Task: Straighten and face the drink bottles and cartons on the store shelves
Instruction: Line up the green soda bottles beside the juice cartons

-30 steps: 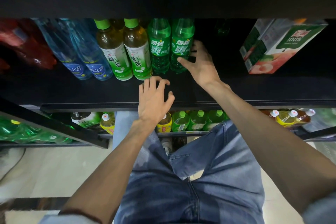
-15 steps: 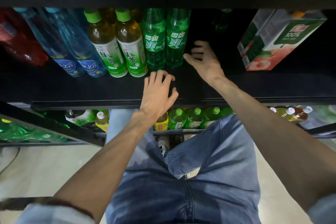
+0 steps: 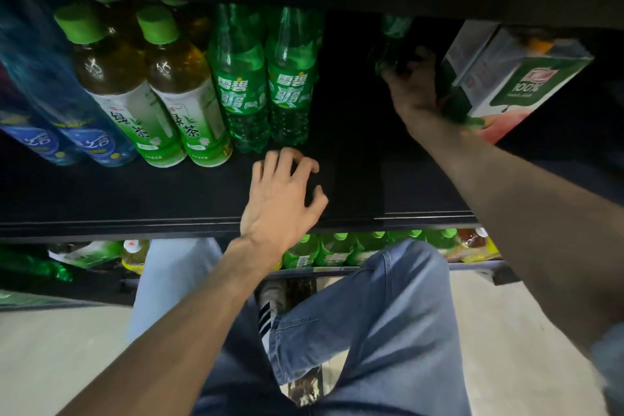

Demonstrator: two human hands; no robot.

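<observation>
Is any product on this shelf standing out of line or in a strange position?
Yes. One green bottle sits deep at the back, behind an empty gap in the front row, where the right hand grips it. The juice carton beside it looks tilted.

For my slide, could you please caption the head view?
Right hand grips a green bottle deep on the shelf beside the juice carton; left hand rests on the shelf.

Left hand [image 3: 282, 194] rests on the black shelf [image 3: 135, 192], fingers curled, just in front of two green soda bottles [image 3: 266, 78]. Right of these bottles, deep in the shelf, the right hand [image 3: 410, 91] grips a dark green bottle [image 3: 393, 40] beside the juice carton [image 3: 516, 78].
</observation>
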